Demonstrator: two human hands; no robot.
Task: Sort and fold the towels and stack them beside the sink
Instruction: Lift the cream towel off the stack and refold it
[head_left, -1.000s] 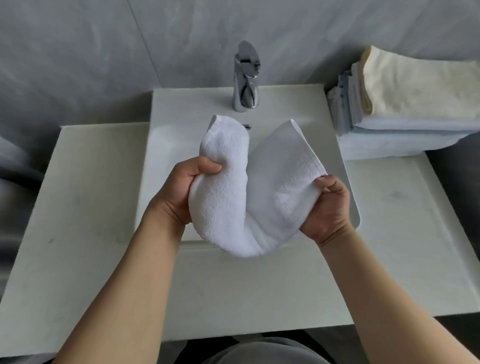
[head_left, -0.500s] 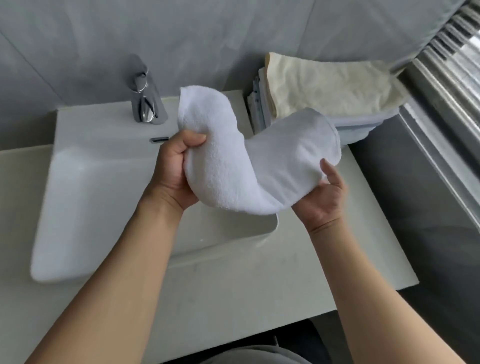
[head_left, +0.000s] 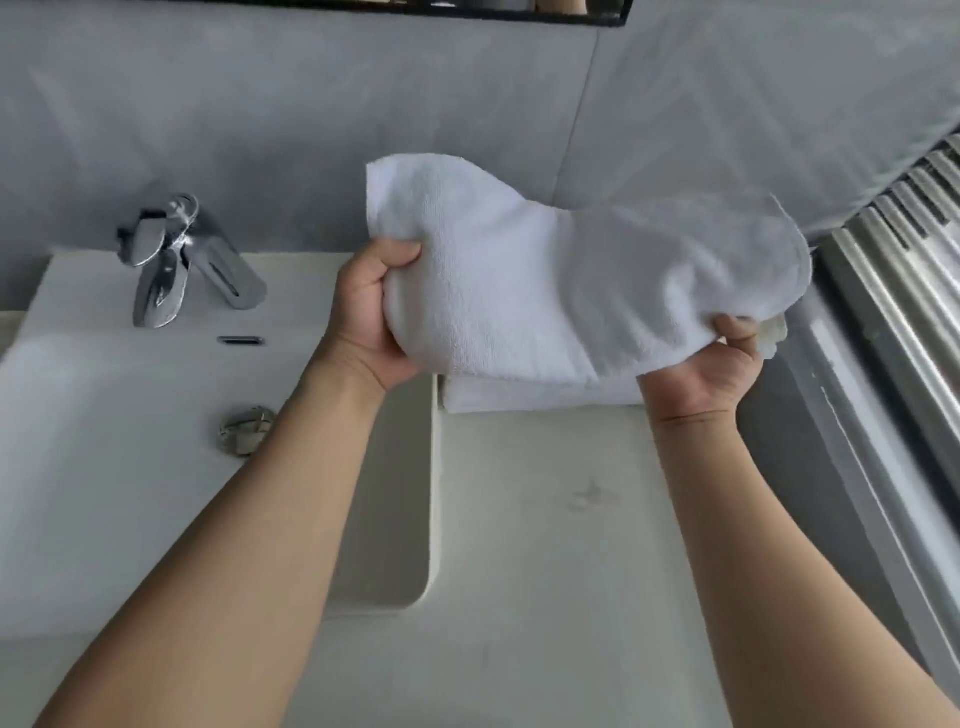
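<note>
Both hands, left hand (head_left: 371, 317) and right hand (head_left: 711, 364), gripping folded white towel (head_left: 545, 280) mid-frame; better lowered flat onto stack (head_left: 540, 399), edges squared.

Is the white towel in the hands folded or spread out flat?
Folded. The white towel is doubled over, held by the left hand and right hand.

Two bare forearms in shot, no sleeves, no watch, no rings or bands visible. Left hand (head_left: 376, 312) & right hand (head_left: 714, 366) both ungloved. Crease line shows across the right wrist. Nails short where visible. Rest of body out of frame.
</note>
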